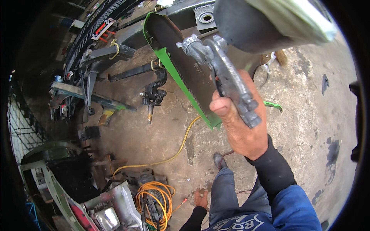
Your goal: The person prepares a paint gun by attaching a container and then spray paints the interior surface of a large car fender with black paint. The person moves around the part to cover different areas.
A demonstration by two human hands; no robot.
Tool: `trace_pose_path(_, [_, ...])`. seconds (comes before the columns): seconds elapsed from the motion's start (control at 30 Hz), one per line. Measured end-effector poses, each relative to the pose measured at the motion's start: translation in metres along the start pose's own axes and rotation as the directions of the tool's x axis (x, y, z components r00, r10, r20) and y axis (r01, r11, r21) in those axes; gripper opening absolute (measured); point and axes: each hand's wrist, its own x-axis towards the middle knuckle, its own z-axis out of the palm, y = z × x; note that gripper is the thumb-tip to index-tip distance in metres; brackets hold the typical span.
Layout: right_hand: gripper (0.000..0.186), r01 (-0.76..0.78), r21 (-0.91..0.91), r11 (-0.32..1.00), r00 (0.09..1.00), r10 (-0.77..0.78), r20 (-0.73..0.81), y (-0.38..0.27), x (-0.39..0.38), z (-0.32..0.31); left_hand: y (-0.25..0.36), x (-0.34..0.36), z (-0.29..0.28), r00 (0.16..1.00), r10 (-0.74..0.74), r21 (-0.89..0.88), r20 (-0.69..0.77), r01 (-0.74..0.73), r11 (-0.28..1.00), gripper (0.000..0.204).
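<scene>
My right hand (248, 131) is wrapped round the handle of a grey metal spray gun (233, 81), lifted in front of me. A large dark cup (246, 29) with pale cloth-like material over it sits at the gun's top, cut off by the upper edge. Behind the gun stands a long curved metal panel (181, 65), dark inside with bright green edges. Low by my leg, my left hand (200, 198) hangs with its fingers loosely apart, apparently holding nothing. A thin dark red hose (243, 191) runs past it to a red connector (184, 200).
A black metal frame (127, 38) spans the far left. A dark jointed part with a spindle (152, 96) hangs near the panel. Coiled orange hose (165, 192) and a red-and-silver body part (108, 217) lie lower left. A yellow hose (175, 154) crosses the concrete floor.
</scene>
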Motion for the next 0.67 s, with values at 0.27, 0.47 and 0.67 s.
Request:
trace_pose_path(0.27, [0.045,-0.314,-0.176,0.933,0.939,0.278,-0.200,0.015,-0.036,0.057,-0.044,0.042,-0.071,1.000,-0.009,-0.014,0.014,0.009,1.000,0.072])
trace_pose_path(0.47, [0.046,-0.129,-0.222,0.966,0.972,0.079,-0.221,0.004,-0.030,0.068,-0.054,0.054,-0.086,0.997,-0.016,0.017,0.079,0.015,1.000,0.071])
trace_pose_path(0.67, [0.048,-0.093,-0.010,0.996,0.970,0.088,-0.228,-0.008,-0.030,0.082,-0.039,0.064,-0.090,0.993,-0.005,0.003,0.121,0.005,1.000,0.071])
